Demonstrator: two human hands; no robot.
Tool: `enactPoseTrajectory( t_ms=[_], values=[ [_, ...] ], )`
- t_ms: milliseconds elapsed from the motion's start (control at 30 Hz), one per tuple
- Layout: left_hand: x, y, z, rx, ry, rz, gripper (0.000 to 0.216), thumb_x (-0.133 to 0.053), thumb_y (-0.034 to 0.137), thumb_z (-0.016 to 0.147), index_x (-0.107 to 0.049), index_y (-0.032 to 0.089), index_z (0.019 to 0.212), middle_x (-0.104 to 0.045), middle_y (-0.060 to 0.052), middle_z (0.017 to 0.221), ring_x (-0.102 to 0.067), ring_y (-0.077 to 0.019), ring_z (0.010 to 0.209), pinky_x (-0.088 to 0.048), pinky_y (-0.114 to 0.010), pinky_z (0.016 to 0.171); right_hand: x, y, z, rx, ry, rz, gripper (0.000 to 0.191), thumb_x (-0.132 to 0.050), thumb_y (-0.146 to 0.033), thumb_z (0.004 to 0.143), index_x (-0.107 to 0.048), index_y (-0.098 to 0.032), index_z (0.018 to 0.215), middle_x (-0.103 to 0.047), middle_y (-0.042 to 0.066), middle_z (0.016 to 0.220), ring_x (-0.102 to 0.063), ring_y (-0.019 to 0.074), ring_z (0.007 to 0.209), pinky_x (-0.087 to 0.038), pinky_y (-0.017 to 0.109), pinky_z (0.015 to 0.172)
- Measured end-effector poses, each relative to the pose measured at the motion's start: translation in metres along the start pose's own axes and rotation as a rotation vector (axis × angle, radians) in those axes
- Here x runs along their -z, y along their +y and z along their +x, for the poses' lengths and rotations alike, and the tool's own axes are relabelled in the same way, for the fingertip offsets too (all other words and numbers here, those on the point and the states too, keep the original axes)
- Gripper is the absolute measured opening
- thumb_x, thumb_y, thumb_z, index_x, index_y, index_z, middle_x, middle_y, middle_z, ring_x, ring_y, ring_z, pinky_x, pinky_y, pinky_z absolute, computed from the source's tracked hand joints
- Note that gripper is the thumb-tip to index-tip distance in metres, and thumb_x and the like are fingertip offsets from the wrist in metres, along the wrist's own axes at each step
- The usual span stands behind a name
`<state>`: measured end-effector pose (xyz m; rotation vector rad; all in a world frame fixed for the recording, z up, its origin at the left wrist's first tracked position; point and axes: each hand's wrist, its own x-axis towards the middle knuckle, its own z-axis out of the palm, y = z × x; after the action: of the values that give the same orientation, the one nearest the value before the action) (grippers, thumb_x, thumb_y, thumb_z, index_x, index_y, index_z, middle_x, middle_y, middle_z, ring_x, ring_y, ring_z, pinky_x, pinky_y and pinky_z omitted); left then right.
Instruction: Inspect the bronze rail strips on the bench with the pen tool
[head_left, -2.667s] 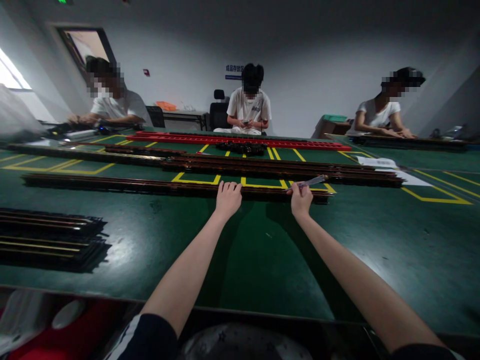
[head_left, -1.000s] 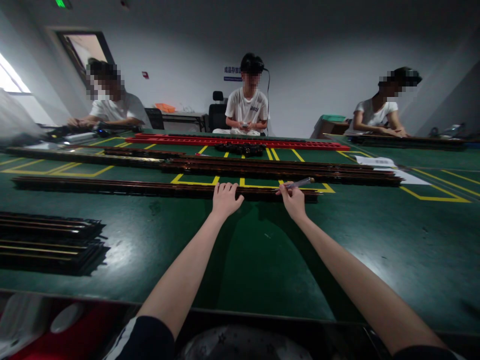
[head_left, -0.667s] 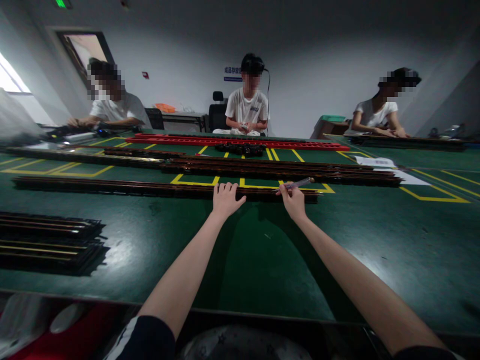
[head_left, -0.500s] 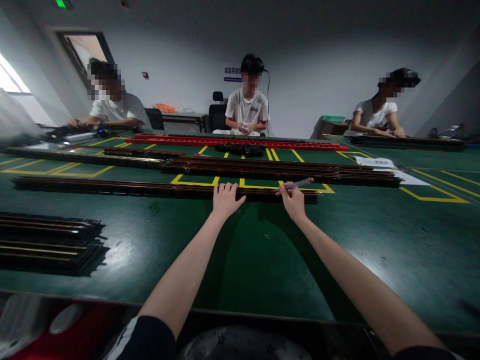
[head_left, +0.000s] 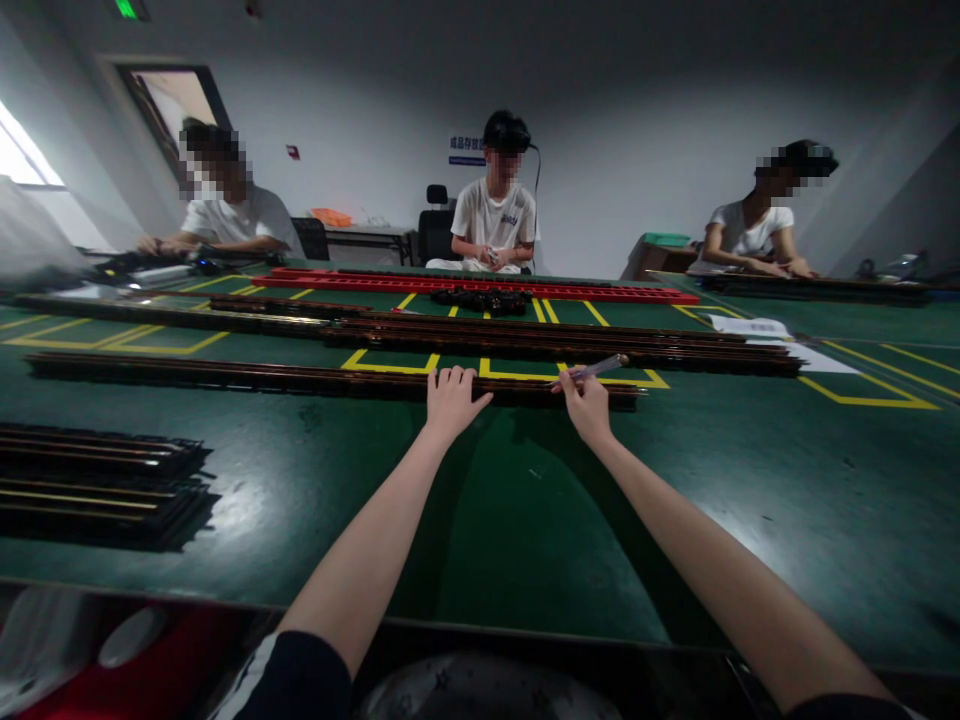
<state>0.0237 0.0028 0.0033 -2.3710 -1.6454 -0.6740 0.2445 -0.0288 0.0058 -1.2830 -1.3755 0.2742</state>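
A long dark strip bundle (head_left: 225,374) lies sideways across the green table in front of me. My left hand (head_left: 452,402) rests on its near edge, fingers spread and thumb pointing right. Further right, my right hand (head_left: 587,408) is closed round a pen (head_left: 600,367) with a clear barrel. The pen slants, its upper end toward the right and its lower end at the strips near their right end. Whether the tip touches them I cannot tell.
Behind it lie more long dark strips (head_left: 585,338), a small black heap (head_left: 484,300) and a red rail (head_left: 600,290). Short dark stacks (head_left: 82,510) sit at the left front. White paper (head_left: 814,357) lies at right. Three people sit across the green table (head_left: 525,560), marked with yellow tape.
Both hands and the pen stay in almost the same place. The whole view has shifted very slightly.
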Motion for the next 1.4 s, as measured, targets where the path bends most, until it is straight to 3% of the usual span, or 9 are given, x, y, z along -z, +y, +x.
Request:
enactPoseTrajectory(
  t_ms=[333,800,1233,1400],
  values=[
    [0.0019,0.0061,-0.0012,-0.023,-0.016,0.014,0.044,-0.041,0.040,0.092,-0.056,0.013,0.123,-0.061,-0.015,0.123,-0.049,-0.0311,0.119,-0.028,-0.055,0.110,-0.0004,0.0067,0.0028,0.008,0.062,0.022,0.054,-0.044,-0.072,0.079,-0.053,-0.020,0.082,-0.068,0.008,0.067,-0.065,0.0246,0.066,-0.049,0.038,0.065],
    [-0.0036,0.0020,-0.0034,-0.087,0.056,0.028,0.041,-0.037,0.020,0.091,-0.057,0.018,0.126,-0.063,-0.011,0.122,-0.051,-0.0288,0.118,-0.029,-0.056,0.110,-0.0004,0.0061,0.0020,-0.005,0.018,0.002,0.060,-0.042,-0.077,0.076,-0.056,-0.019,0.081,-0.068,0.009,0.071,-0.061,0.0220,0.060,-0.048,0.036,0.056],
    [-0.0045,0.0021,-0.0028,-0.085,0.040,0.033,0.045,-0.037,0.015,0.088,-0.057,0.017,0.128,-0.062,-0.012,0.124,-0.051,-0.0294,0.118,-0.031,-0.057,0.109,0.0001,0.0086,0.0025,0.007,0.103,-0.002,0.056,-0.042,-0.074,0.078,-0.055,-0.020,0.080,-0.068,0.007,0.069,-0.066,0.0234,0.068,-0.051,0.040,0.072],
    [-0.0049,0.0011,-0.0022,-0.084,0.019,0.019,0.046,-0.035,0.016,0.089,-0.055,0.017,0.130,-0.062,-0.011,0.124,-0.051,-0.0285,0.119,-0.031,-0.055,0.110,-0.0001,0.0090,0.0025,-0.005,0.069,-0.008,0.055,-0.043,-0.074,0.078,-0.056,-0.020,0.080,-0.068,0.008,0.071,-0.065,0.0235,0.068,-0.051,0.040,0.069]
  ],
)
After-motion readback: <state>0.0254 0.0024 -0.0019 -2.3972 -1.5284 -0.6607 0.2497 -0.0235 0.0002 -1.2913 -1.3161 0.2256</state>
